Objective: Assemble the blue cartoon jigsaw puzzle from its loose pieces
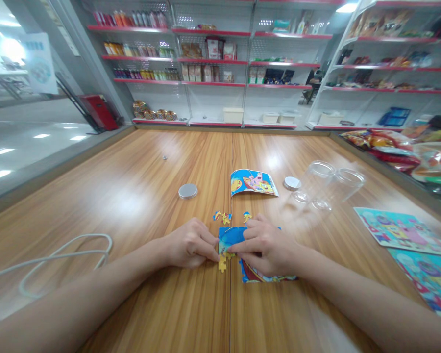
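Left hand [194,243] touches a yellow piece [222,264], right hand [266,243] the puzzle [230,236], both grasps unclear.

I can read no text, number or brand here. The pale sign [41,63] off to my left bears blue print too blurred for me to make out; the packages [215,48] and bottles [119,19] on the shelves [213,60] ahead of me are too small to read.
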`<state>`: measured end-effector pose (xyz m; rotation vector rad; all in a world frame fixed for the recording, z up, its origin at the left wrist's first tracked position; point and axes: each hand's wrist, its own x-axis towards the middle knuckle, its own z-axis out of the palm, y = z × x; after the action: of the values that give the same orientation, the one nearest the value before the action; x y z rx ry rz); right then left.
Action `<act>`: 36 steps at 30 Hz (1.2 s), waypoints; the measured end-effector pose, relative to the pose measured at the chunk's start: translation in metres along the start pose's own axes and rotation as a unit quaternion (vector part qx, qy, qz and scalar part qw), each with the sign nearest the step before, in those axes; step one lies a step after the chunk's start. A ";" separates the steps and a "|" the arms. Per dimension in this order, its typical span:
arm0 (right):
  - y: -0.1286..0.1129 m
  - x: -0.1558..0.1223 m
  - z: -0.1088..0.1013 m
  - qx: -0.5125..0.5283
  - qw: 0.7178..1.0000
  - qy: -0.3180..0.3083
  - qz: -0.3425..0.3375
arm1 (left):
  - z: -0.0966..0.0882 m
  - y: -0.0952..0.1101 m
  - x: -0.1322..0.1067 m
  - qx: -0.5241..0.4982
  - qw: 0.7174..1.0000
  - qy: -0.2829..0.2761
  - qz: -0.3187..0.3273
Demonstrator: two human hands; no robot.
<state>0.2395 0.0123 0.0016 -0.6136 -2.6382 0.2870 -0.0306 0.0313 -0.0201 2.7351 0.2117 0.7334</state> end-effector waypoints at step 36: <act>0.020 -0.002 0.004 -0.063 0.953 0.158 0.251 | 0.001 -0.009 0.012 0.180 0.903 0.133 -0.367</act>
<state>0.2471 0.0283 -0.0084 -1.2624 -2.1723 0.1480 -0.0204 0.0420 -0.0181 2.5167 1.4687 0.8811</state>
